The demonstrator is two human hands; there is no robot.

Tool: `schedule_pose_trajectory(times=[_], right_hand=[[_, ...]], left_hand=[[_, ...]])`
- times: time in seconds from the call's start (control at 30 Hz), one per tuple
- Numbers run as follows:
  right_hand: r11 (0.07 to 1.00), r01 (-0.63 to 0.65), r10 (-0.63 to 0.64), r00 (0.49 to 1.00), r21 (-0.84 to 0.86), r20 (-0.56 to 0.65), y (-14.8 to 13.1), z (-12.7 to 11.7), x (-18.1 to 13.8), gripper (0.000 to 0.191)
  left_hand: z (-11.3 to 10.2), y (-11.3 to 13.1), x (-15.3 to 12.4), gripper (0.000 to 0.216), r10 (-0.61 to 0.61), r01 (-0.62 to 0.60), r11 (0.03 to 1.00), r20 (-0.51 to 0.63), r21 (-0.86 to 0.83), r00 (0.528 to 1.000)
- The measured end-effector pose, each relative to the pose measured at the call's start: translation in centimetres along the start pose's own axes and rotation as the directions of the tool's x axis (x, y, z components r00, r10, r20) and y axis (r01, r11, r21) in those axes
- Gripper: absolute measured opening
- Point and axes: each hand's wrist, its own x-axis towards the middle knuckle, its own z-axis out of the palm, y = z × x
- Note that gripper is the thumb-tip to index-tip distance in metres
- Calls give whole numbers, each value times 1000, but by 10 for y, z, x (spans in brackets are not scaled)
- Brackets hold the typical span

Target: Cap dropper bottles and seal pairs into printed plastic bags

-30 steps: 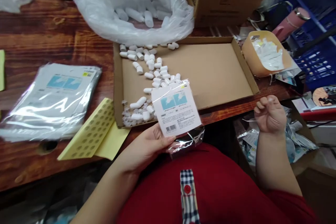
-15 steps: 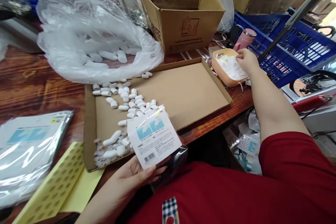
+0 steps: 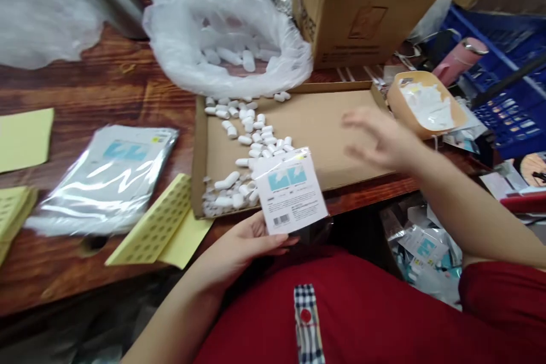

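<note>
My left hand [image 3: 251,242] holds a flat packet [image 3: 292,193] with a white printed card, blue pictures and a barcode, pinched at its lower edge between thumb and fingers. The packet overlaps the near edge of a shallow cardboard tray [image 3: 336,116]. Small white plugs [image 3: 256,139] lie scattered over the tray's left half. Over the tray's right side, my right hand [image 3: 384,139] is in the air, slightly blurred, with fingers apart and nothing visible between them. Behind it stands a pale orange container [image 3: 409,116] filled with small white, clear-looking pieces [image 3: 429,105].
A clear bag of larger white pieces [image 3: 230,77] lies behind the tray, beside an open carton [image 3: 375,28]. Left are a stack of plastic sleeves [image 3: 115,176] and yellow dotted sheets [image 3: 153,227]. A pink flask [image 3: 460,60] and blue crate [image 3: 512,125] stand right; packed packets [image 3: 426,250] lie below.
My right hand has left the orange container and moved left over the tray. The left hand still holds the packet. The view has turned left, showing more of the table there.
</note>
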Motion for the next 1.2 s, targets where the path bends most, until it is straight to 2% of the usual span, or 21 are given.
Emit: schedule_pose_trajectory(times=[0.03, 0.07, 0.1, 0.2, 0.3, 0.47, 0.6, 0.73, 0.93, 1.07, 1.2], right_hand=[[993, 109, -114, 987, 46, 115, -31, 15, 1, 54], [979, 187, -198, 961, 75, 191, -57, 29, 0, 65], [967, 240, -255, 936, 89, 243, -79, 41, -1, 69], [953, 297, -303, 910, 66, 281, -109, 69, -5, 53], [956, 293, -287, 926, 11, 245, -110, 82, -8, 45], [944, 328, -319, 934, -29, 162, -107, 83, -15, 42], [943, 333, -330, 924, 19, 194, -106, 80, -19, 38], [963, 270, -268, 934, 25, 238, -108, 77, -22, 42], [968, 250, -247, 940, 18, 234, -113, 77, -25, 43], [975, 221, -217, 951, 8, 222, -111, 76, -24, 39], [982, 185, -188, 951, 36, 246, -115, 72, -28, 37]], left_hand=[[-1, -1, 0, 45, 1, 0, 1000, 25, -26, 1000], [-2, -2, 1, 45, 9, -6, 998, 52, -57, 999], [-4, -3, 1, 45, 19, -12, 996, 76, -85, 997], [-10, -9, 2, 43, 38, -22, 990, 112, -141, 993], [-15, -14, 3, 41, 42, -20, 980, 107, -199, 993], [-17, -17, 4, 43, 91, -45, 953, 141, -300, 986], [-18, -19, 5, 42, 109, -63, 955, 147, -291, 983], [-18, -22, 6, 33, 122, -71, 935, 125, -346, 985], [-17, -24, 6, 24, 44, 14, 903, 124, -430, 991], [-16, -29, 8, 23, 57, -35, 918, 44, -394, 997], [-12, -37, 5, 35, 83, -85, 965, -20, -247, 996]])
